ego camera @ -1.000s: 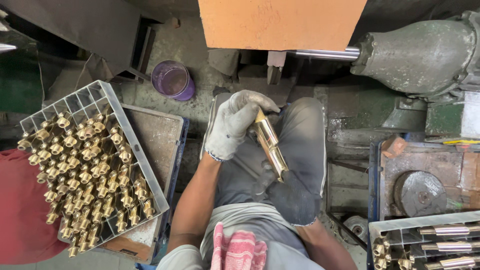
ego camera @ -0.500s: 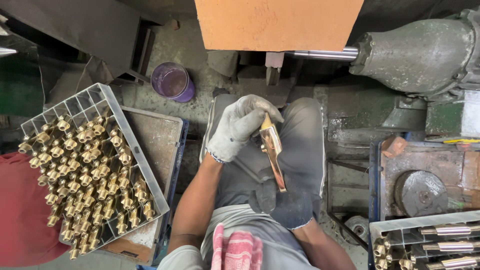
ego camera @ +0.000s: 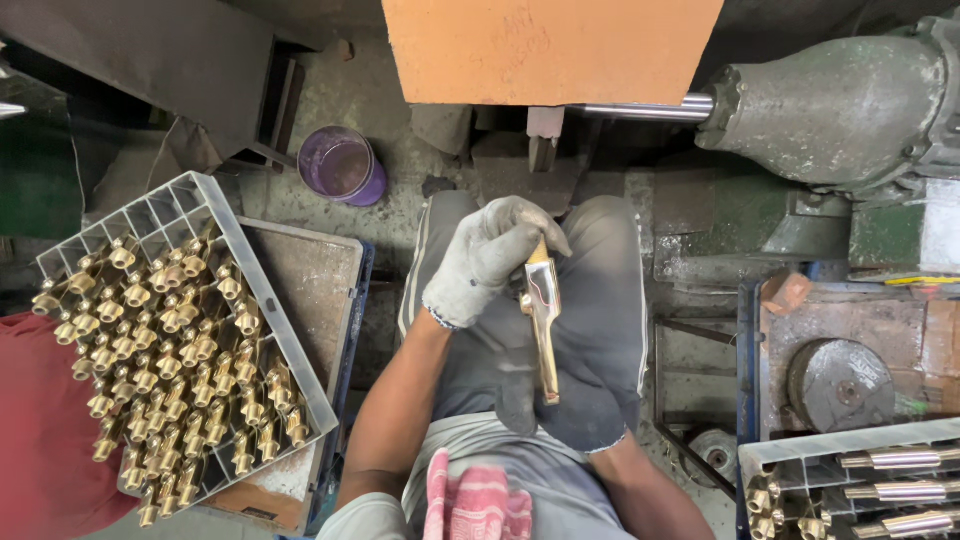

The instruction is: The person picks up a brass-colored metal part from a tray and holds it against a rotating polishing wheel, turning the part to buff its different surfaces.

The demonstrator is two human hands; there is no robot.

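Head view: left hand (ego camera: pixel 490 255) and right hand (ego camera: pixel 565 405) both grip brass fitting (ego camera: pixel 543 320) above lap, well apart from crate (ego camera: pixel 240 250).

grimy concrete floor (ego camera: pixel 420 215), orange board (ego camera: pixel 550 45), grey machine housing (ego camera: pixel 830 110).

Left hand (ego camera: pixel 492 258), in a light grey work glove, grips the upper end of a polished brass fitting (ego camera: pixel 543 318) held over the lap. Right hand (ego camera: pixel 575 408), in a dark glove, supports the lower end from beneath. At left, a grey divided crate (ego camera: pixel 262 300) holds many brass parts (ego camera: pixel 165 360). Far of it stands a purple cup (ego camera: pixel 342 166). At near right, a second crate (ego camera: pixel 850 450) holds longer brass pieces. A pink cloth (ego camera: pixel 475 500) lies at the waist.
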